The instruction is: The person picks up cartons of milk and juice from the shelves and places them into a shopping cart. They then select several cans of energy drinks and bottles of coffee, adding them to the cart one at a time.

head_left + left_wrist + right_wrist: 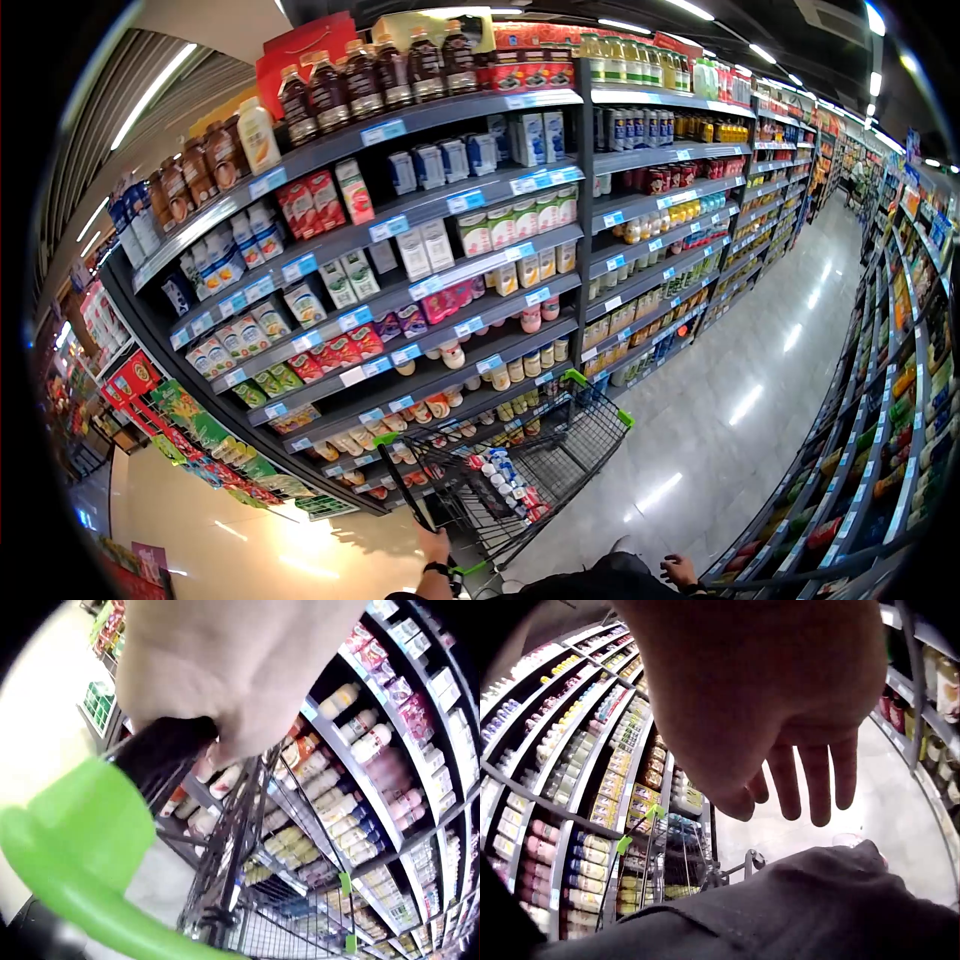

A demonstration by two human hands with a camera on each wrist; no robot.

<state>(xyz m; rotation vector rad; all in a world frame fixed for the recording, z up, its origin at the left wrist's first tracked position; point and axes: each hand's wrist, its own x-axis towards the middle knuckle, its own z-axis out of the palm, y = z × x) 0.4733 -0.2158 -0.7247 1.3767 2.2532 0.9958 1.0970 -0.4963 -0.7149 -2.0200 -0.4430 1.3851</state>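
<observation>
In the head view the left hand (pixel 434 545) grips the black handle bar (pixel 405 490) of a wire shopping cart (pixel 575 455). A pack of small red, white and blue containers (pixel 508 484) lies in the cart. The left wrist view shows that hand (pixel 240 675) wrapped round the dark handle, beside a bright green end piece (pixel 97 825). The right hand (pixel 680 571) hangs free near the body, away from the cart. Its fingers point down, relaxed and holding nothing, in the right wrist view, where the hand (pixel 780 712) is above dark clothing.
Tall shelves (pixel 400 225) of bottles and cartons run along the cart's far side. Another shelf row (pixel 870 440) with bottles lines the right. Between them a shiny tiled aisle (pixel 745 400) leads away. Hanging green and red packets (pixel 200 420) are at the left shelf end.
</observation>
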